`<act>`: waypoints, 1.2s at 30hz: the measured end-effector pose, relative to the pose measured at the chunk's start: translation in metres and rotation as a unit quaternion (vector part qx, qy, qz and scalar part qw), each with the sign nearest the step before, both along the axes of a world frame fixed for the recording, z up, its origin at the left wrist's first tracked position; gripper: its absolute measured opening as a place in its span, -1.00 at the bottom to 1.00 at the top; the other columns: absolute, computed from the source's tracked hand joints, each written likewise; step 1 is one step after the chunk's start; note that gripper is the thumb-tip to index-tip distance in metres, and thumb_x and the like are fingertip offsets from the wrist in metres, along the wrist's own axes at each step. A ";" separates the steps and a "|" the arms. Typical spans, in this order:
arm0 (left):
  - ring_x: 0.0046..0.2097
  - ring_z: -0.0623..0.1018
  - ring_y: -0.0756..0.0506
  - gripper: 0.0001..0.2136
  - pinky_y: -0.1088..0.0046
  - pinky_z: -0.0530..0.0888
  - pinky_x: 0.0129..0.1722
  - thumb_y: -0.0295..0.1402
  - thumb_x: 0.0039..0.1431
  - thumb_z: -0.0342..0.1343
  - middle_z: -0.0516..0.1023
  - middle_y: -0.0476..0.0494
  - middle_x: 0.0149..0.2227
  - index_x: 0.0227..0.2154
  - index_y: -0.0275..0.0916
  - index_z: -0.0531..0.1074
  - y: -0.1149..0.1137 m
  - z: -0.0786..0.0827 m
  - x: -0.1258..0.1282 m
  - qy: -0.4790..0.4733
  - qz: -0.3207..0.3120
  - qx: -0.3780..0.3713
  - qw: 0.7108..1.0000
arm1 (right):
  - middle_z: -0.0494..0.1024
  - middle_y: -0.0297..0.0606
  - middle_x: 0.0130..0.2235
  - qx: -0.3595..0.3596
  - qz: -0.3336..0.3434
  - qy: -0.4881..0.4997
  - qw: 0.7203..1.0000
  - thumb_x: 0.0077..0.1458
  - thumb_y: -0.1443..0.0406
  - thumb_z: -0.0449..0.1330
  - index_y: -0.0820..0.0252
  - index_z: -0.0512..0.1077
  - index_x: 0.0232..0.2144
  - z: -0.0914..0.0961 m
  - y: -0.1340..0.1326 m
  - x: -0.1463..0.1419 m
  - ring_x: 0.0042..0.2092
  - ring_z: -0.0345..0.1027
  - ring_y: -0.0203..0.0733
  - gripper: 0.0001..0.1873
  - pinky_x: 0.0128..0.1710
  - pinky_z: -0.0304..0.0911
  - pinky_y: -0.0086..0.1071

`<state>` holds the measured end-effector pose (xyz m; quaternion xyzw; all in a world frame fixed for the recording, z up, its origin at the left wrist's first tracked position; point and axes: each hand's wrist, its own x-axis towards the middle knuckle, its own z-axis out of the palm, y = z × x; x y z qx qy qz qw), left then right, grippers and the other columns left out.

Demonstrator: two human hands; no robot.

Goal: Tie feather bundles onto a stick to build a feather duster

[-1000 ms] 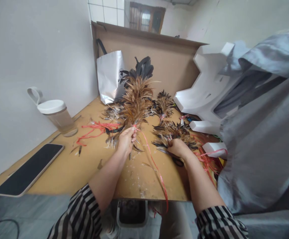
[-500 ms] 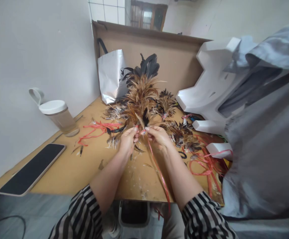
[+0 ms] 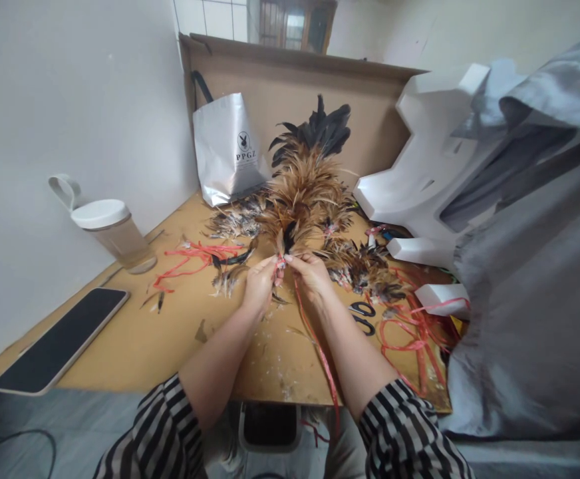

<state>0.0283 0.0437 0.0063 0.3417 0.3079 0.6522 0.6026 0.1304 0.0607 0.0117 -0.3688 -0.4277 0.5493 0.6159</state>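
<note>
My left hand (image 3: pixel 259 283) is closed on the base of a large bunch of brown and black feathers (image 3: pixel 304 176) that stands upright over the table. My right hand (image 3: pixel 310 274) is pinched at the same base, right beside the left, pressing a few more feathers against the bunch. A red plastic string (image 3: pixel 320 352) hangs from the bunch's base down past the table's front edge. More small feather bundles (image 3: pixel 367 269) lie to the right of my hands.
A wooden table (image 3: pixel 160 339) holds a phone (image 3: pixel 58 339) at left, a lidded clear cup (image 3: pixel 113 233), loose red strings (image 3: pixel 195 256), black scissors (image 3: pixel 362 316), a silver bag (image 3: pixel 230 150), white foam pieces (image 3: pixel 410 179) and grey cloth (image 3: pixel 534 266) at right.
My right hand left the feather pile on the right and came to the bunch's base with a few feathers. The bunch has risen and tilted slightly right.
</note>
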 end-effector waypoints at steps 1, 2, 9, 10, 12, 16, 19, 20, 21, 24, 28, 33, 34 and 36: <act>-0.58 0.27 0.11 -0.79 0.62 0.10 -0.67 -0.26 -0.10 0.19 0.33 -0.01 -0.58 -0.54 -0.35 0.42 0.000 0.000 0.000 -0.004 0.000 0.004 1.000 | 0.40 -0.42 -0.62 0.012 -0.001 0.002 1.000 -0.32 0.22 0.37 0.25 0.37 -0.64 -0.002 0.001 0.000 -0.57 0.19 -0.40 -0.73 -0.50 0.07 -0.46; -0.58 0.28 0.11 -0.77 0.61 0.11 -0.67 -0.24 -0.08 0.18 0.33 -0.01 -0.58 -0.56 -0.34 0.40 -0.001 0.000 0.000 -0.003 -0.001 0.009 1.000 | 0.42 -0.40 -0.60 0.020 -0.003 0.001 1.000 -0.32 0.23 0.37 0.25 0.38 -0.64 -0.004 0.002 0.000 -0.54 0.22 -0.38 -0.74 -0.47 0.10 -0.45; -0.61 0.20 0.14 -0.76 0.62 0.11 -0.65 -0.21 -0.05 0.18 0.25 0.06 -0.65 -0.50 -0.34 0.43 0.002 -0.009 -0.001 0.090 -0.016 0.061 0.994 | 0.47 -0.35 -0.56 0.020 -0.013 -0.013 1.000 -0.30 0.24 0.36 0.24 0.39 -0.64 -0.012 0.007 0.001 -0.48 0.31 -0.30 -0.76 -0.36 0.18 -0.39; -0.62 0.20 0.14 -0.76 0.62 0.11 -0.65 -0.22 -0.05 0.18 0.26 0.06 -0.65 -0.50 -0.34 0.43 0.002 -0.010 -0.001 0.093 -0.013 0.063 0.994 | 0.48 -0.34 -0.56 0.014 -0.009 -0.007 1.000 -0.30 0.23 0.36 0.24 0.40 -0.65 -0.011 0.007 0.001 -0.48 0.32 -0.30 -0.76 -0.35 0.19 -0.39; -0.62 0.20 0.14 -0.77 0.63 0.10 -0.65 -0.23 -0.05 0.19 0.29 0.05 -0.63 -0.50 -0.33 0.43 0.003 -0.011 -0.001 0.087 -0.007 0.060 0.994 | 0.49 -0.32 -0.55 -0.003 0.006 0.005 1.000 -0.31 0.23 0.36 0.25 0.41 -0.64 -0.009 0.005 0.000 -0.47 0.33 -0.30 -0.76 -0.34 0.20 -0.38; -0.61 0.22 0.15 -0.79 0.64 0.06 -0.67 -0.26 -0.07 0.20 0.35 0.00 -0.59 -0.49 -0.35 0.45 0.004 -0.009 -0.001 0.058 0.005 0.045 0.997 | 0.50 -0.32 -0.53 -0.013 -0.002 0.010 1.000 -0.30 0.20 0.36 0.26 0.41 -0.64 -0.003 0.000 -0.001 -0.46 0.33 -0.32 -0.74 -0.36 0.20 -0.42; -0.59 0.24 0.16 -0.79 0.66 0.06 -0.67 -0.29 -0.13 0.23 0.39 -0.03 -0.55 -0.49 -0.36 0.45 0.006 -0.006 -0.004 0.031 0.016 0.030 0.999 | 0.50 -0.34 -0.49 -0.007 -0.008 -0.006 1.000 -0.28 0.17 0.35 0.24 0.43 -0.54 0.000 -0.003 0.000 -0.47 0.32 -0.35 -0.72 -0.43 0.18 -0.47; -0.59 0.25 0.16 -0.79 0.66 0.06 -0.67 -0.30 -0.15 0.24 0.40 -0.03 -0.54 -0.49 -0.36 0.45 0.006 -0.005 -0.004 0.023 0.019 0.026 0.999 | 0.49 -0.35 -0.50 -0.016 0.011 -0.019 1.000 -0.27 0.15 0.34 0.23 0.44 -0.50 0.001 -0.004 0.001 -0.50 0.30 -0.37 -0.70 -0.47 0.16 -0.48; -0.58 0.25 0.16 -0.79 0.67 0.06 -0.67 -0.31 -0.16 0.25 0.39 -0.03 -0.54 -0.50 -0.36 0.45 0.007 -0.004 -0.005 0.017 0.022 0.023 0.999 | 0.48 -0.36 -0.53 -0.032 0.037 -0.037 0.998 -0.25 0.13 0.32 0.23 0.45 -0.48 0.003 -0.005 0.002 -0.55 0.25 -0.39 -0.69 -0.52 0.12 -0.49; -0.58 0.25 0.16 -0.78 0.67 0.05 -0.67 -0.31 -0.18 0.26 0.37 -0.02 -0.56 -0.51 -0.37 0.44 0.008 -0.004 -0.006 0.011 0.028 0.019 0.999 | 0.43 -0.38 -0.60 -0.053 0.063 -0.090 0.993 -0.22 0.13 0.29 0.25 0.47 -0.50 0.005 -0.009 0.003 -0.61 0.17 -0.41 -0.71 -0.56 0.07 -0.49; -0.60 0.24 0.16 -0.76 0.67 0.07 -0.67 -0.28 -0.18 0.26 0.36 0.01 -0.60 -0.50 -0.37 0.44 0.007 -0.006 -0.004 0.044 0.039 0.011 0.998 | 0.48 -0.33 -0.54 0.035 -0.061 -0.150 0.986 -0.22 0.21 0.25 0.25 0.47 -0.60 0.004 -0.010 -0.003 -0.48 0.26 -0.33 -0.82 -0.42 0.14 -0.45; -0.63 0.23 0.16 -0.74 0.66 0.11 -0.65 -0.24 -0.19 0.26 0.30 0.08 -0.67 -0.50 -0.35 0.45 0.007 -0.007 -0.005 0.069 0.064 0.003 0.996 | 0.37 -0.38 -0.63 0.106 -0.121 -0.259 0.952 -0.10 0.23 0.14 0.25 0.47 -0.60 0.002 -0.018 -0.014 -0.56 0.12 -0.35 -0.78 -0.52 0.06 -0.47; -0.63 0.24 0.16 -0.74 0.66 0.13 -0.65 -0.24 -0.19 0.26 0.31 0.08 -0.66 -0.49 -0.35 0.46 0.007 -0.007 -0.006 0.071 0.067 0.002 0.995 | 0.37 -0.38 -0.63 0.112 -0.127 -0.270 0.948 -0.09 0.23 0.12 0.25 0.47 -0.60 0.002 -0.020 -0.016 -0.57 0.10 -0.36 -0.77 -0.52 0.05 -0.47; -0.62 0.26 0.15 -0.72 0.65 0.16 -0.63 -0.23 -0.20 0.26 0.34 0.07 -0.65 -0.45 -0.34 0.48 0.008 -0.009 -0.007 0.075 0.079 -0.003 0.994 | 0.38 -0.38 -0.62 0.119 -0.137 -0.287 0.941 -0.06 0.23 0.10 0.25 0.47 -0.59 0.001 -0.023 -0.020 -0.56 0.10 -0.36 -0.76 -0.51 0.06 -0.48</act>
